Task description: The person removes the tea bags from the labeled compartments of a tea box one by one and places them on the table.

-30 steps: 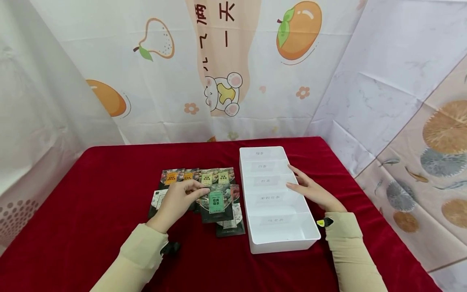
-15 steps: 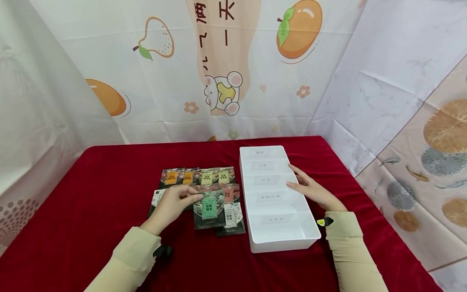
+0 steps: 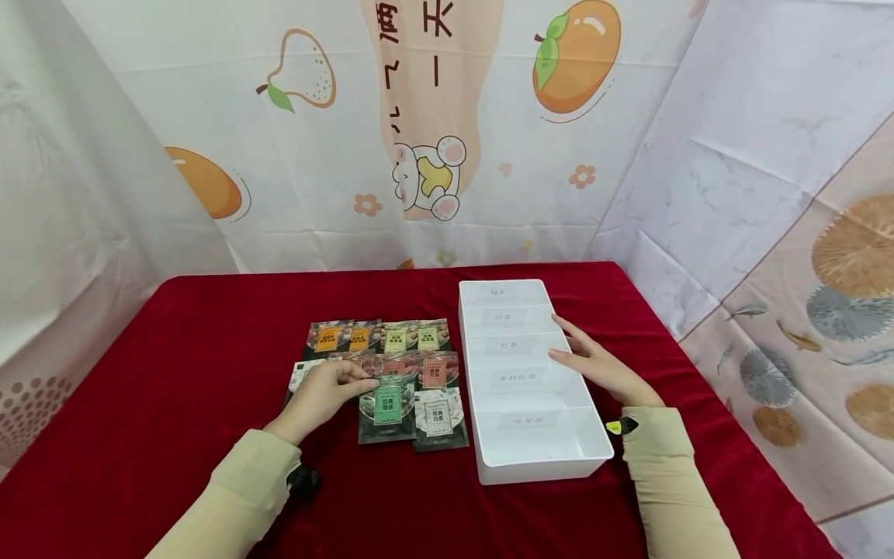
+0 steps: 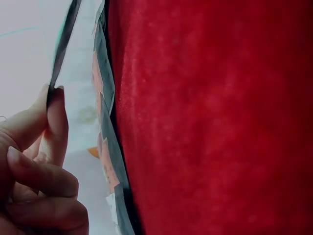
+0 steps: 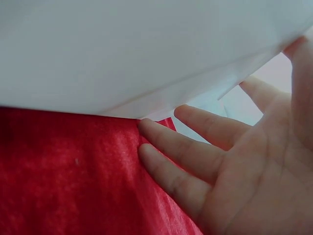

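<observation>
In the head view my left hand point(image 3: 327, 394) pinches the upper left corner of a tea sachet with a green label point(image 3: 388, 409). The left wrist view shows that sachet point(image 4: 64, 41) edge-on between thumb and forefinger, raised off the cloth. Beside it lies a sachet with a white label point(image 3: 438, 419). Behind are several sachets with red labels point(image 3: 434, 374), partly overlapped. My right hand point(image 3: 606, 369) touches the right side of a white divided box point(image 3: 545, 470); in the right wrist view its spread fingers point(image 5: 195, 152) lie against the box wall point(image 5: 146, 54).
Sachets with orange labels point(image 3: 328, 338) and yellow-green labels point(image 3: 396, 339) form the back row. Another white sachet point(image 3: 299, 374) lies partly under my left hand. Red cloth point(image 3: 174, 404) covers the table. A printed curtain point(image 3: 307, 186) hangs behind.
My left hand has moved left and toward me with the green-labelled sachet, uncovering the white-labelled and red-labelled ones. The right hand and the box have stayed put.
</observation>
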Demonstrator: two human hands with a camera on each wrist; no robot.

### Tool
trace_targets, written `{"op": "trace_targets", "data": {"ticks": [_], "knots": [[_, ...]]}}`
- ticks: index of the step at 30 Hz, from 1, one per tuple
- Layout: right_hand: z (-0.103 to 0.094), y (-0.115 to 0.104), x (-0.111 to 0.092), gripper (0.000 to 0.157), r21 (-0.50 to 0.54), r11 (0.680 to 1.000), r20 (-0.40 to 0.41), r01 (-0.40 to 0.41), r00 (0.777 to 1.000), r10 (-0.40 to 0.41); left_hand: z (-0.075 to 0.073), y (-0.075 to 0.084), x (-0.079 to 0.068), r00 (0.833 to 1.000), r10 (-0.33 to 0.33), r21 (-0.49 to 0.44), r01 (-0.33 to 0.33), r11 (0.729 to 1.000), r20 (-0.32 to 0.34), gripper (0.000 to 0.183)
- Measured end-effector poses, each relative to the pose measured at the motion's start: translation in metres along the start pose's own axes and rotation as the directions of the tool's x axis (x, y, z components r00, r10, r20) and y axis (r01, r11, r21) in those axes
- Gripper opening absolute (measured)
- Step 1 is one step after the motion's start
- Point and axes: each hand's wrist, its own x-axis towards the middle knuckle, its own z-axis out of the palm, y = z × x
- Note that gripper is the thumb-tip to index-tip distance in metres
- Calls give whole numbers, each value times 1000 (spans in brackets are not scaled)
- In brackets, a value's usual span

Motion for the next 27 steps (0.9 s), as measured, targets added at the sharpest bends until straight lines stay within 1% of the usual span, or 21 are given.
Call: {"op": "trace_targets", "data": {"ticks": [4, 11, 15, 17, 22, 27], "knots": [[0, 0, -1, 80, -2, 1000, 2, 1, 1000, -1, 0, -3, 3, 1000, 1, 24, -2, 1000, 9, 14], [0, -1, -1, 80, 2, 1000, 7, 1, 1000, -1, 1, -3, 3, 1000, -18, 63, 16, 998, 23, 14], [0, 0, 0, 80, 7, 1000, 8, 4, 1000, -4, 1, -1, 3, 1000, -10, 130, 7, 991, 22, 14], [0, -1, 0, 80, 12, 1000, 8, 6, 1000, -6, 1, 0, 3, 1000, -5, 178, 0, 984, 24, 15], [-2, 0, -1, 80, 9, 1000, 6, -2, 1000, 2, 0, 4, 5, 999, 18, 300, -25, 954, 27, 18], [-1, 2, 0, 80, 0, 1000, 6, -1, 1000, 1, 0, 6, 7, 999, 19, 371, -31, 928, 37, 18]]}}
